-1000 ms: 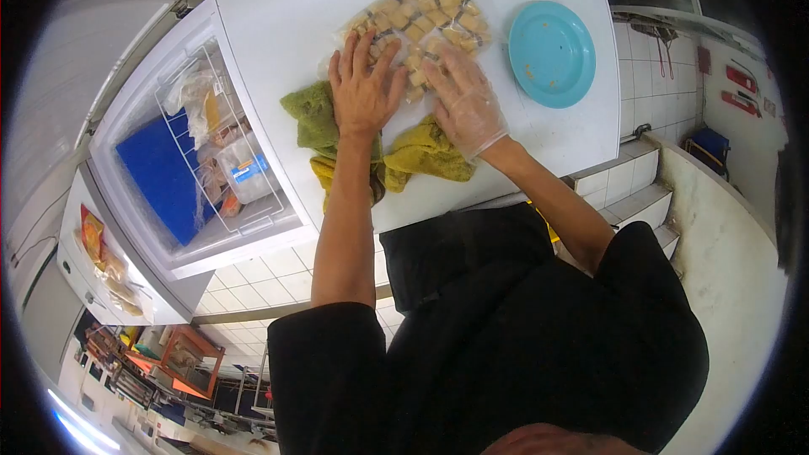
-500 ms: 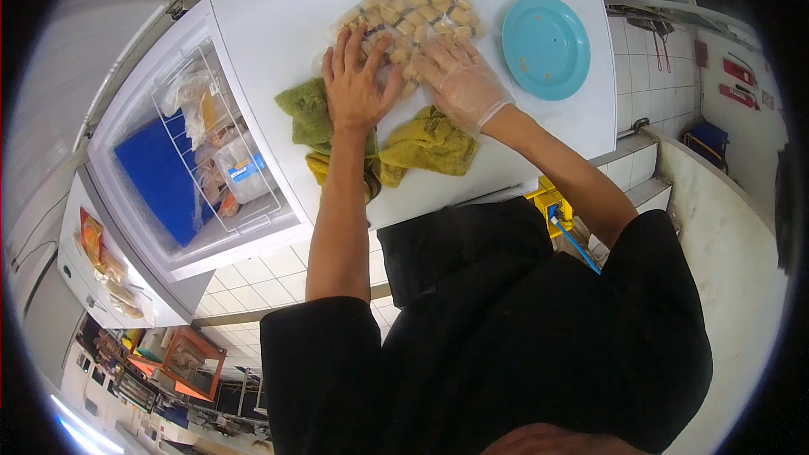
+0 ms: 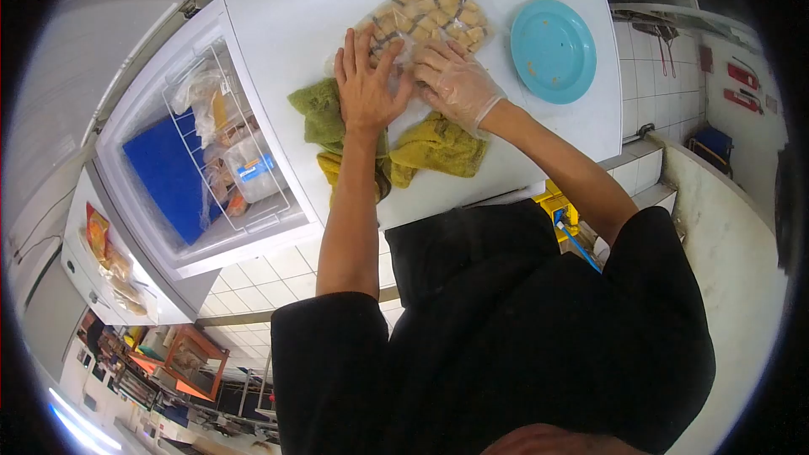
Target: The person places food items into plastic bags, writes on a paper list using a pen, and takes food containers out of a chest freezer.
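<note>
A clear plastic bag (image 3: 430, 17) of tan food pieces, several with a dark band around them, lies flat on the white top. On the bag's near left part rests my bare left hand (image 3: 371, 88), its fingers spread. My right hand (image 3: 462, 87), in a clear plastic glove, lies over the bag's near edge with fingers loosely bent toward my left thumb. Part of the bag is hidden under both hands. Just below them are a green cloth (image 3: 318, 114) and a yellow-green cloth (image 3: 442, 145), crumpled.
A turquoise plate (image 3: 554, 50) with some crumbs stands at the right of the white top (image 3: 295, 0). To the left is an open freezer compartment with a wire basket (image 3: 244, 211), packed food and a blue panel (image 3: 168, 177). A yellow crate (image 3: 556, 206) sits below the edge.
My right hand has slid toward the bag's near edge and closer to my left hand, its fingers more bent. The whole view has shifted slightly.
</note>
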A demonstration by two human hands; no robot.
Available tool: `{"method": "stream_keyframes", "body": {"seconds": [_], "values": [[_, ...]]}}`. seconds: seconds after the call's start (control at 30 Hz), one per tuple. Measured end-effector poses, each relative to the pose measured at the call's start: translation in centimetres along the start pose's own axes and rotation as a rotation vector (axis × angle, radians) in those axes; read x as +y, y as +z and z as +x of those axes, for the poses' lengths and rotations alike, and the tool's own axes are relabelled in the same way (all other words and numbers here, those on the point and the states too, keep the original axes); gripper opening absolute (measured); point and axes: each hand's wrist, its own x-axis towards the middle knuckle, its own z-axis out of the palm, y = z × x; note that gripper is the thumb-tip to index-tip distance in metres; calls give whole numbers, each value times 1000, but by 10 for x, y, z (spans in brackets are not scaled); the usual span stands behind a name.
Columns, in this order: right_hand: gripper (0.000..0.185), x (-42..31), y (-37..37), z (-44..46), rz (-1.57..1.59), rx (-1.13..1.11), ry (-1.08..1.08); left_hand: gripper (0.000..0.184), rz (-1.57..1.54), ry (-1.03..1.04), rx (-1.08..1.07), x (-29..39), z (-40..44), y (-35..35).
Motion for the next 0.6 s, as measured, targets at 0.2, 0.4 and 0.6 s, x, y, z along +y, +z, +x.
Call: {"method": "stream_keyframes", "body": {"seconds": [0.2, 0.4, 0.6], "values": [[25, 5, -16, -9, -81, -94, -55, 43, 123, 40, -21, 7, -2, -4], [25, 8, -3, -59, -161, 152, 35, 38, 208, -26, -90, 54, -20, -12], [33, 4, 8, -100, 204, 283, 277, 41, 42, -180, -255, 89, -49, -15]]}}
